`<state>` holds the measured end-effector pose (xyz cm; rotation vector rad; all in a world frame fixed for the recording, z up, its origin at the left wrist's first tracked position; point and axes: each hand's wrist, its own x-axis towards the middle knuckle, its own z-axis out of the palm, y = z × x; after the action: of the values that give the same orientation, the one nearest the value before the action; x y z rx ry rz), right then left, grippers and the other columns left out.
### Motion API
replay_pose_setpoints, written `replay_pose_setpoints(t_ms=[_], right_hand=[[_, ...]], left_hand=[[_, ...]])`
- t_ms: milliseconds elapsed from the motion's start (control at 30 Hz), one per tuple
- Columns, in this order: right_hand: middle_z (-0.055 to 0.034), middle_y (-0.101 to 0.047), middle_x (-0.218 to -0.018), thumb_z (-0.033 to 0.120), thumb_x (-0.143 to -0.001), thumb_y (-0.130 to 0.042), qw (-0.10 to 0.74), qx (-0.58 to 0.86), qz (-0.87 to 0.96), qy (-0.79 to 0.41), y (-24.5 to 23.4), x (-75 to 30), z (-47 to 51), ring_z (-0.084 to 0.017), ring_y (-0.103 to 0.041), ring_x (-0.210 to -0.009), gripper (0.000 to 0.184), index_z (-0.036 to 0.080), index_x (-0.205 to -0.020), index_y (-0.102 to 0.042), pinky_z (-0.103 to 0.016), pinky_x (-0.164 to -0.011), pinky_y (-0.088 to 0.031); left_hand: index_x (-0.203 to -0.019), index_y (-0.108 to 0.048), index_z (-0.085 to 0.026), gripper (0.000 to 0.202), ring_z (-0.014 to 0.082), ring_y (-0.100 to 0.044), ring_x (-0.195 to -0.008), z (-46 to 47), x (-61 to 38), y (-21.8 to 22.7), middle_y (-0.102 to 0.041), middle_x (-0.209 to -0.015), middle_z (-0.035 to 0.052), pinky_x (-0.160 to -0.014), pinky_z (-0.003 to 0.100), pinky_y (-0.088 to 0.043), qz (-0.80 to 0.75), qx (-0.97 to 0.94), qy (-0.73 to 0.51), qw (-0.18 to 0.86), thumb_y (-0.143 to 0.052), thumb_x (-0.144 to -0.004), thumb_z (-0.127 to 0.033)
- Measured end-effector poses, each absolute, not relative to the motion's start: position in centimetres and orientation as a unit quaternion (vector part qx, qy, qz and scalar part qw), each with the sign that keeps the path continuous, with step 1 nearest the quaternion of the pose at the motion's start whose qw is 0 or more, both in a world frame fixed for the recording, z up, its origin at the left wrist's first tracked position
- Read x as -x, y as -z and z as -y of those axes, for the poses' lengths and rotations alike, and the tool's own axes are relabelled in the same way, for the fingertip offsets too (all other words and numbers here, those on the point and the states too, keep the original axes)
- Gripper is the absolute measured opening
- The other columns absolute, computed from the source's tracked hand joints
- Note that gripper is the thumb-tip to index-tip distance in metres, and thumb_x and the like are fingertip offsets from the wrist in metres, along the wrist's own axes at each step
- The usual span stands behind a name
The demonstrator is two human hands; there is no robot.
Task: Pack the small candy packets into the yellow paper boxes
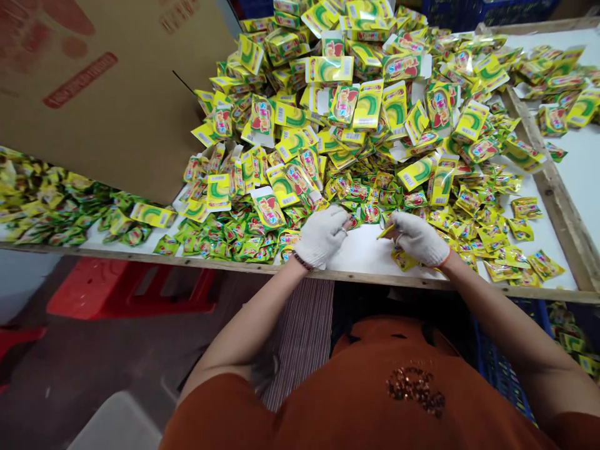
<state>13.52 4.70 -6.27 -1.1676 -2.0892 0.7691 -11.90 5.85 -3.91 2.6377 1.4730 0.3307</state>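
Observation:
My left hand [321,236], in a white knitted glove, is at the table's front edge with its fingers curled together. Whether anything is between them is hidden. My right hand [419,237], gloved the same way, pinches a small yellow candy packet [386,232]. Between the hands lies a bare patch of the white tabletop [363,250]. Green candy packets [239,231] are piled to the left of my left hand, and yellow candy packets [506,247] lie to the right of my right hand. Behind both hands rises a heap of small yellow-green printed boxes [368,106].
A big cardboard carton [117,94] stands on the left of the table. Wooden strips [555,194] edge and divide the tabletop. Below are a red plastic stool [94,290] and a blue crate [504,356] by my right side.

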Motion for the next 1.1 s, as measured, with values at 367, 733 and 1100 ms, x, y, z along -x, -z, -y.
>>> replay_pose_setpoints(t_ms=[367, 733, 1100], right_hand=[[0.0025, -0.051, -0.071, 0.059, -0.07, -0.072, 0.493, 0.526, 0.505, -0.475, 6.8, -15.1, -6.9, -0.015, -0.052, -0.064, 0.042, 0.024, -0.079, -0.05, -0.03, -0.057, -0.054], [0.0042, -0.038, -0.062, 0.053, -0.082, -0.06, 0.483, 0.559, 0.576, -0.351, 7.4, -13.0, -5.9, -0.013, -0.037, -0.062, 0.04, 0.024, -0.066, -0.038, -0.027, -0.056, -0.032], [-0.0048, -0.065, -0.092, 0.052, -0.078, -0.069, 0.478, 0.52, 0.598, -0.378, 8.1, -13.4, -5.9, -0.019, -0.058, -0.076, 0.045, 0.021, -0.109, -0.058, -0.032, -0.065, -0.049]], left_hand=[[-0.102, -0.064, -0.018, 0.021, 0.0284, -0.068, -0.093, -10.7, 3.4, 5.9, -0.07, -0.102, 0.0128, -0.074, 0.035, -0.05, -0.592, -0.799, -0.022, 0.104, -0.062, -0.084, -0.03], [-0.081, -0.056, -0.017, 0.04, 0.01, -0.061, -0.051, -5.6, 2.8, 6.9, -0.059, -0.066, -0.003, -0.051, 0.023, -0.054, -0.479, -0.381, -0.451, 0.65, -0.077, -0.071, -0.05], [-0.095, -0.055, -0.017, 0.051, 0.0126, -0.066, -0.066, -5.0, 2.4, 6.5, -0.067, -0.086, 0.0014, -0.062, 0.027, -0.058, -0.423, -0.442, -0.455, 0.647, -0.079, -0.07, -0.054]])
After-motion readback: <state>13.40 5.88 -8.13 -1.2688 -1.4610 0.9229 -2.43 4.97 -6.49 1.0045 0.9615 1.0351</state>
